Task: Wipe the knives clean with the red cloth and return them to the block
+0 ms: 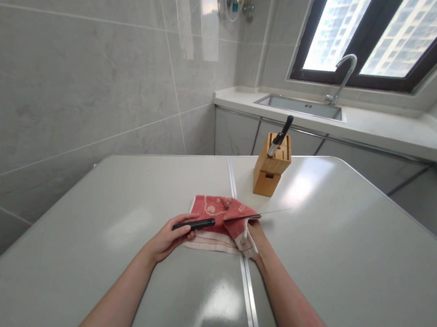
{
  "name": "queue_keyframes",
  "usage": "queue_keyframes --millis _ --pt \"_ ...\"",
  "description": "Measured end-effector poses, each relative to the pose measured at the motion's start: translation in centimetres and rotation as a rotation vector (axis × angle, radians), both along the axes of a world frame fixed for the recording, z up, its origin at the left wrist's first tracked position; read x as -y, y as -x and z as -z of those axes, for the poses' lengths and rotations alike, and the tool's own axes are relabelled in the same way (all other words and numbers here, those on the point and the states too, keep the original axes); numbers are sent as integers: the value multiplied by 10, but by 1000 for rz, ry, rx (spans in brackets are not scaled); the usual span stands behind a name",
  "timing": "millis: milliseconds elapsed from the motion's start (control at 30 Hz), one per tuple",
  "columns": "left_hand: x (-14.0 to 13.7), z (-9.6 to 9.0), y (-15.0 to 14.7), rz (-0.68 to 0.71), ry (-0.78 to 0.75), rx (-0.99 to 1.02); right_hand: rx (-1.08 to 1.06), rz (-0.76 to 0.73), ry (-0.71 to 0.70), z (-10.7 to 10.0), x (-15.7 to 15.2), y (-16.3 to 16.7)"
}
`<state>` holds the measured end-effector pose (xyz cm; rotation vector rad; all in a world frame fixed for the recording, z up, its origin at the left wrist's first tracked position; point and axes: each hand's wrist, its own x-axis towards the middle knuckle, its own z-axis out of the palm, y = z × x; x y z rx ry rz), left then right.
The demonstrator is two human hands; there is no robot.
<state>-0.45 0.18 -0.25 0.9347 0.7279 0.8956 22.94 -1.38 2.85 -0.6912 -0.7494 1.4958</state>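
Note:
In the head view my left hand [176, 232] is closed round the black handle of a knife [194, 225]. Its blade points right and a little away, its thin tip showing past a red and white towel [213, 206]. My right hand [256, 238] is tucked into the towel's right end, which is bunched and folded up against the blade. The cloth covers most of those fingers. The rest of the towel spreads beneath the knife, over a metal seam in the table.
A wooden knife block [267, 180] with black-handled tools in it stands beyond the towel on the pale, glossy table [130, 278]. Farther back are a counter with a sink [302, 107], a tap [346, 76] and a window. A tiled wall [72, 59] runs along the left.

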Motion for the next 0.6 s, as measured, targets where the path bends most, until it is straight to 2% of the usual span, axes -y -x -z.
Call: queue_keyframes --millis 67,333,600 --pt "0 -1 -1 -7 1 9 -5 -23 26 3 0 -1" --pt "1 -2 -1 -11 34 2 -32 112 104 34 -5 -3" --pt "1 -1 -1 -24 32 13 -38 132 79 31 -3 -2"
